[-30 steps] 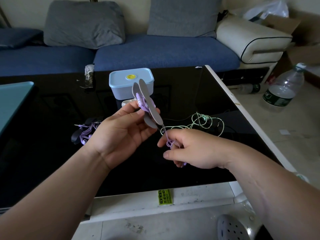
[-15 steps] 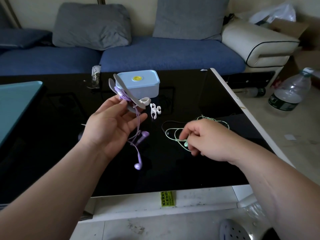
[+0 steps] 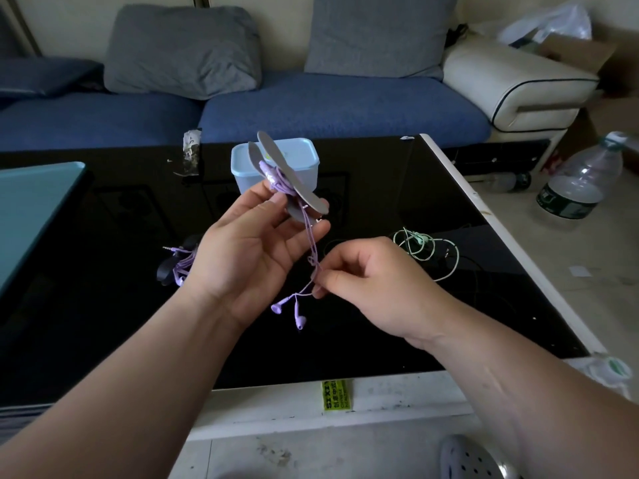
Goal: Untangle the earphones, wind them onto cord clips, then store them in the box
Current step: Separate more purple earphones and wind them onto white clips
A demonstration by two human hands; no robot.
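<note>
Nearest, my right hand [image 3: 373,288] pinches the cord of the purple earphones [image 3: 299,320] just above their two dangling buds, my left hand [image 3: 249,250] grips the grey cord clip [image 3: 297,183] that cord is wound on, green earphones [image 3: 420,245] lie tangled on the black table [image 3: 380,188] beyond, and the lidded box [image 3: 306,167] stands farthest.

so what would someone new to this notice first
Mid-frame, the left hand holds up a grey cord clip wound with purple earphones, while the right hand pinches their loose cord, two buds dangling below. Behind sits a pale blue box on the black table, and a tangle of green earphones lies to the right.
</note>
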